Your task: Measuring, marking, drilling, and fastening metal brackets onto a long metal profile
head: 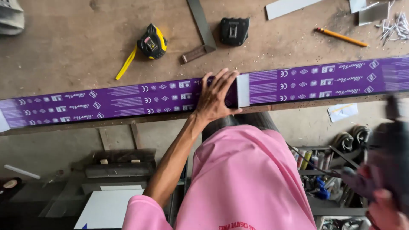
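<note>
Purple film-wrapped long flat metal strip [128, 101] lies across near edge of brown workbench [76, 47], left to right. Left hand [215, 96] flat on strip's middle, fingers spread, pressing, not gripping. Right hand [385, 208] blurred low right, wrapped around dark power tool [390, 157]. Strip likely stiff, light, film slippery; best held at edges near bare gap. Count: one strip, one yellow-black tape measure [151, 42], one steel try square [202, 30], one orange pencil [341, 37].
</note>
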